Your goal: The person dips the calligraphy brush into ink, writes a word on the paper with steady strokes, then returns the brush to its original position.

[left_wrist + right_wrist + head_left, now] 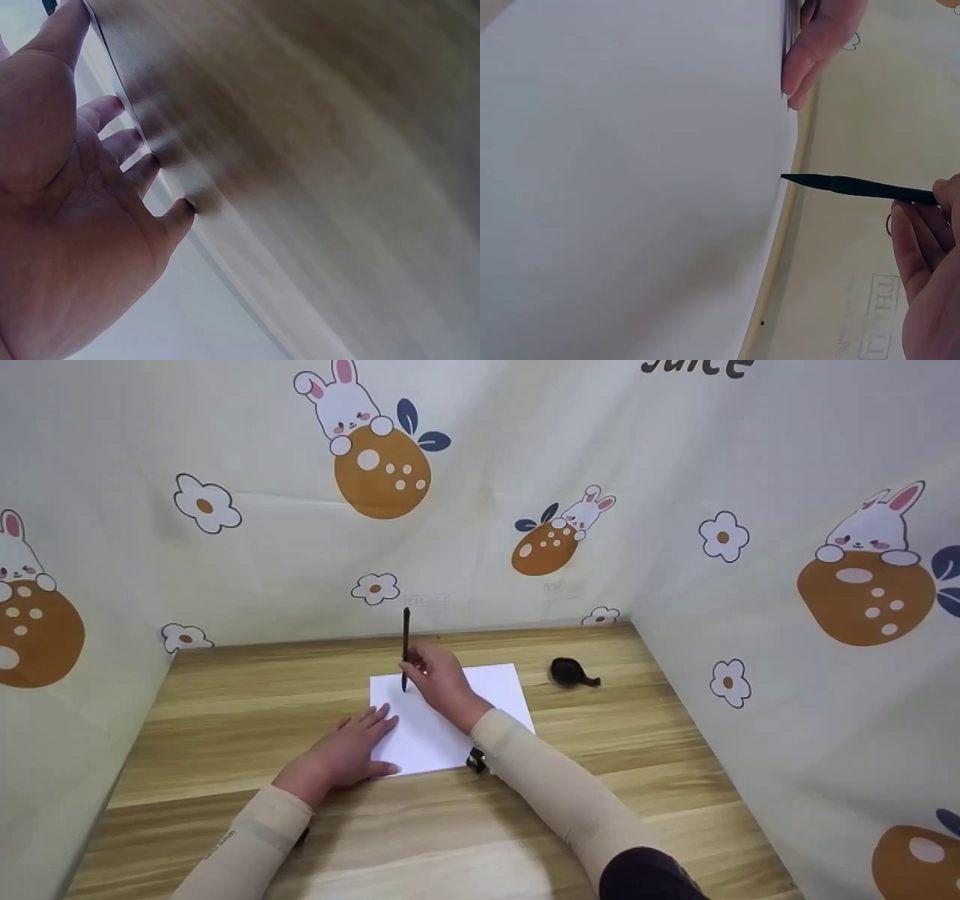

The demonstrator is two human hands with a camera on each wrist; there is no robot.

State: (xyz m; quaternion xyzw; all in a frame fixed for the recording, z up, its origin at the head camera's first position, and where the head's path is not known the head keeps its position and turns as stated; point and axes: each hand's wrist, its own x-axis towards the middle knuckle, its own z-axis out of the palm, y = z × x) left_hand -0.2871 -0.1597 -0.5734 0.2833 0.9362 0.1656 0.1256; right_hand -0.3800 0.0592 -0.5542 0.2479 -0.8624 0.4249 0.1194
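Observation:
A slim black writing brush (406,641) with a pointed tip stands almost upright over the white paper (435,739). My right hand (444,681) pinches it between thumb and fingers, seen also at the right of the right wrist view. The tip is at the paper's surface; whether it touches is unclear. No mark shows on the visible paper. Fingers spread, my left hand (345,750) rests on the paper's left edge. The left wrist view shows the palm of that hand (82,217) and the fingertips along the edge. My right forearm hides part of the sheet.
A small round black dish (568,671) with a short handle or spout lies right of the paper on the wooden table (225,720). Cloth walls (480,450) printed with rabbits and flowers surround the table at the back and both sides.

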